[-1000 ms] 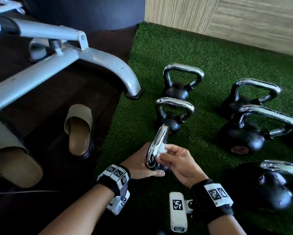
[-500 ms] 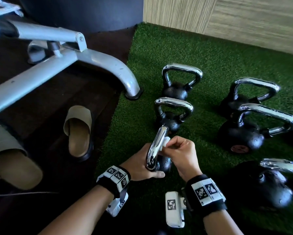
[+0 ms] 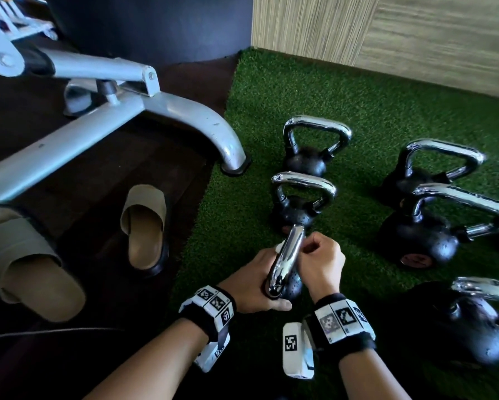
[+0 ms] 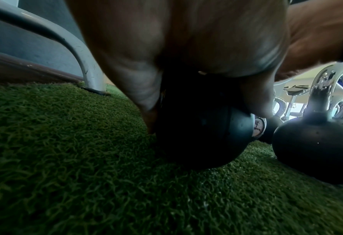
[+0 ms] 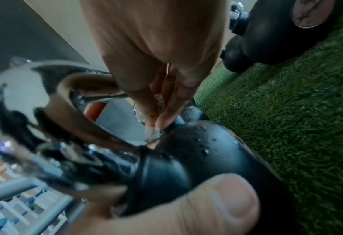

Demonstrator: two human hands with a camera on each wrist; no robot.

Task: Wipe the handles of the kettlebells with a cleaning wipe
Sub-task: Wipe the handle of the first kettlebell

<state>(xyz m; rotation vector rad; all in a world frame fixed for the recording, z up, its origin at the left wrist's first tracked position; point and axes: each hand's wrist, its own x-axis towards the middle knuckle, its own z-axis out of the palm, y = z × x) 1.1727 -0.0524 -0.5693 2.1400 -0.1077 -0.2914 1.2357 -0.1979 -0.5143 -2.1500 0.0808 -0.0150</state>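
Left hand (image 3: 251,287) is cupped around the black ball of the nearest kettlebell (image 3: 291,287), thumb across the front, holding it steady on the green turf (image 3: 386,116); right hand (image 3: 320,262) is curled into a loose fist at the far leg of the chrome handle (image 3: 285,256), fingertips (image 5: 162,120) pinching a small white cleaning wipe (image 5: 153,133) down where the handle meets the ball; a bit of wipe also pokes out on the left of the handle in the head view; water beads sit on the ball. Two more kettlebells (image 3: 303,197) line up just beyond, three others (image 3: 421,235) off to the right; a grey bench frame (image 3: 184,111) and a tan slipper (image 3: 144,226) sit on the dark floor to the left.
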